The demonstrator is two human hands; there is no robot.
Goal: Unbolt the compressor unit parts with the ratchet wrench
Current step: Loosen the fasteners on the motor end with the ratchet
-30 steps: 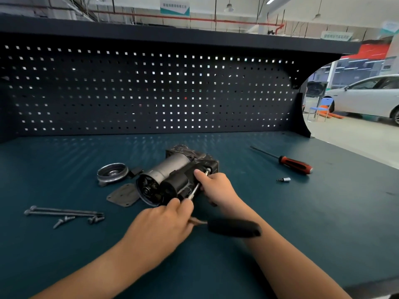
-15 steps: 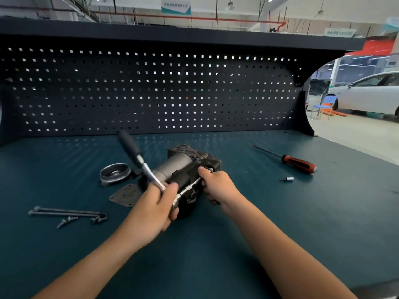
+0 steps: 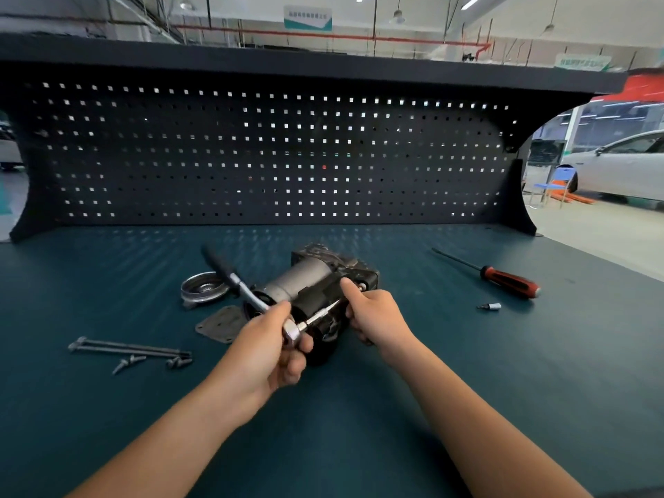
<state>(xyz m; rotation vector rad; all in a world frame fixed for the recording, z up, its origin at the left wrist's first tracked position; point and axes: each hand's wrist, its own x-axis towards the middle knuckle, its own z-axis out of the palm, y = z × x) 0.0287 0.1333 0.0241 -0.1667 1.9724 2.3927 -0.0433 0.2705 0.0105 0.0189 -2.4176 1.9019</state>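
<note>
The compressor unit [image 3: 316,292] lies on its side mid-bench on the green mat [image 3: 467,389]. The left hand [image 3: 266,350] is closed around the ratchet wrench [image 3: 251,300] at its head, with the extension bar [image 3: 319,316] running into the housing. The right hand [image 3: 373,314] clasps the unit's near end, steadying it. Left of it lie a round cover [image 3: 203,289], a gasket plate [image 3: 221,323], two long bolts [image 3: 125,348] and short screws [image 3: 154,363], so the work looks partly done; at least this bolt remains.
</note>
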